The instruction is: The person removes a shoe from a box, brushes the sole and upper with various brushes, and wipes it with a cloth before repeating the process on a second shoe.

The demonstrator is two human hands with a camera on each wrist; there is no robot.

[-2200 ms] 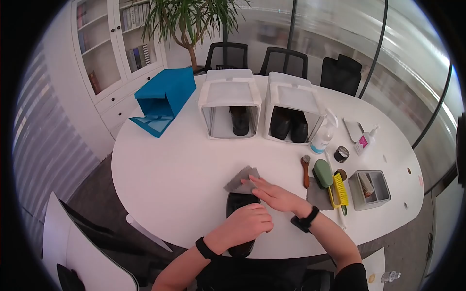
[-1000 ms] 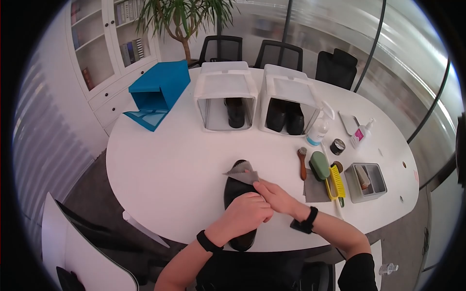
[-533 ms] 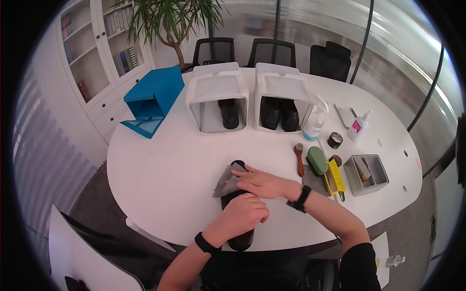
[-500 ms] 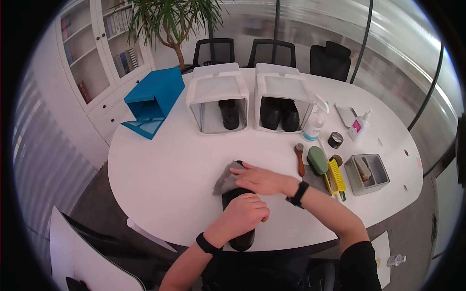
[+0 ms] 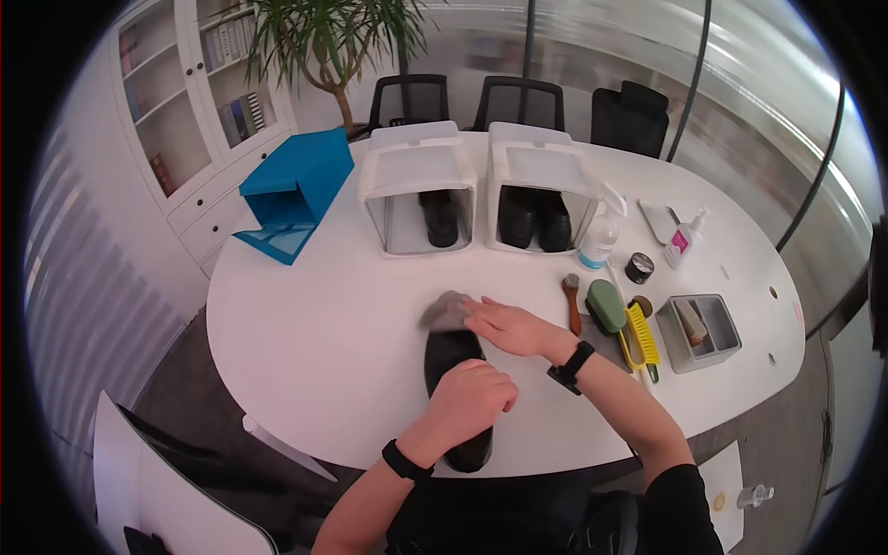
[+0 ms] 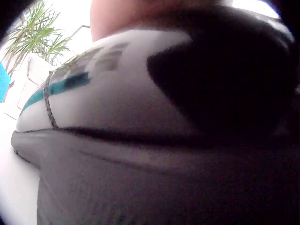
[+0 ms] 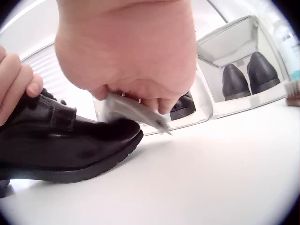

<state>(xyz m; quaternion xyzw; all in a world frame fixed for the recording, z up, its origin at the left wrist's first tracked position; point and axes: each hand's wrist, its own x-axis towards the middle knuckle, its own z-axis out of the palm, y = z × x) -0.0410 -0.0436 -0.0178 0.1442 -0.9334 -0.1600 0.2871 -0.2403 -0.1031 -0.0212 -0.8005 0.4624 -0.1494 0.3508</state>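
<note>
A glossy black leather shoe (image 5: 448,359) stands on the white table, toe pointing away from me. My left hand (image 5: 465,402) grips it by the opening, knuckles up; the left wrist view is mostly filled by the shoe's shiny side (image 6: 117,89). At the toe, my right hand (image 5: 511,327) holds a grey cloth (image 5: 446,310) over the leather. From the right wrist, the cloth (image 7: 131,112) shows bunched under the fingers, lying on the toe cap of the shoe (image 7: 70,145). The cloth is blurred in the head view.
Two white boxes (image 5: 419,166) with open fronts hold black shoes, a blue box (image 5: 310,176) to their left. On the right lie a wooden brush (image 5: 571,305), a green brush (image 5: 605,305), a yellow brush (image 5: 640,342), a spray bottle (image 5: 599,239), a round jar (image 5: 639,268) and a grey bin (image 5: 700,335).
The right hand has rubbed the cloth back and forth over the front of the shoe, and is now farther forward at the toe. The left hand keeps its grip on the shoe.
</note>
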